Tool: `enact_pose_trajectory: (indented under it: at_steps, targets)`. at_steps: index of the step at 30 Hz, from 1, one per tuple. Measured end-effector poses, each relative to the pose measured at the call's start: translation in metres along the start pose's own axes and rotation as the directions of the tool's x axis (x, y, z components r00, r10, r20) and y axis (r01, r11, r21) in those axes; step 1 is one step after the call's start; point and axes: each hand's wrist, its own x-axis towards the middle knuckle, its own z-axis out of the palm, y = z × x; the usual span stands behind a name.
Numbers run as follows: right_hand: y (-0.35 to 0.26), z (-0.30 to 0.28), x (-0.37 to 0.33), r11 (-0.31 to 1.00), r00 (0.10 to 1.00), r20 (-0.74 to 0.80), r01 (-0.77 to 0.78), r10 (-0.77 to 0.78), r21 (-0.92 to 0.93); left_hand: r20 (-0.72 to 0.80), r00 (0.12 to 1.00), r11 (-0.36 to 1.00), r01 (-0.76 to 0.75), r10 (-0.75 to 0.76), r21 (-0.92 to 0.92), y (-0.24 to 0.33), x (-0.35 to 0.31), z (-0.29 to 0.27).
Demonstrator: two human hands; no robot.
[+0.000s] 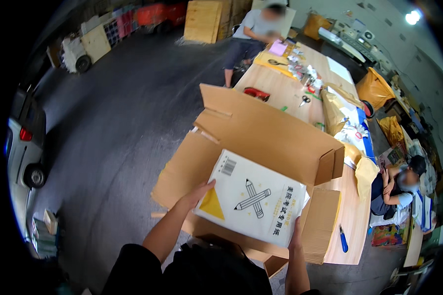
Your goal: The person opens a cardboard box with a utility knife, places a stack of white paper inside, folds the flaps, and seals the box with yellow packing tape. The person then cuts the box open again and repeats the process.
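White and printed side up, the flat pack (251,196) is held between my two hands, over the open cardboard box (266,132). Its long axis runs left to right, the right end sloping nearer to me — barcode at the far left corner, yellow triangle at the near left, print lining the right end. My left hand (198,192) is clamped on the left edge, thumb uppermost; my right hand (295,237) grips the right edge, fingers mostly hidden. The box's flaps spread wide — something white (306,199) shows beside the pack, too little to identify.
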Motion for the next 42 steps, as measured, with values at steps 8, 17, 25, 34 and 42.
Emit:
enact_pose_trajectory:
  at_steps: [8, 17, 25, 34, 42]
  targets:
    - [0.047, -0.086, -0.065, 0.759, 0.91, -0.305, 0.017, -0.282, -0.651, -0.186, 0.925, 0.895, -0.245, 0.331, 0.372, -0.093, -0.078, -0.077]
    - [0.069, -0.059, -0.062, 0.278, 0.943, -0.011, 0.087, -0.334, -0.957, 0.082, 0.865, 0.313, -0.265, 0.494, 0.912, -0.067, -0.064, -0.053]
    - [0.033, -0.073, -0.066, 0.962, 0.819, -0.562, -0.047, -0.116, -0.268, -0.115, 0.99, 0.984, -0.06, 0.08, 0.165, -0.053, -0.059, -0.055]
    - [-0.009, -0.003, -0.042, 0.876, 0.948, -0.24, -0.291, 0.21, -0.385, 0.008, 0.997, 0.96, 0.074, -0.079, 0.269, -0.023, -0.052, -0.018]
    - [0.007, -0.018, -0.042, 0.914, 0.967, -0.217, -0.204, 0.133, -0.35, -0.129, 0.991, 0.977, 0.012, 0.016, 0.211, -0.035, -0.064, -0.019]
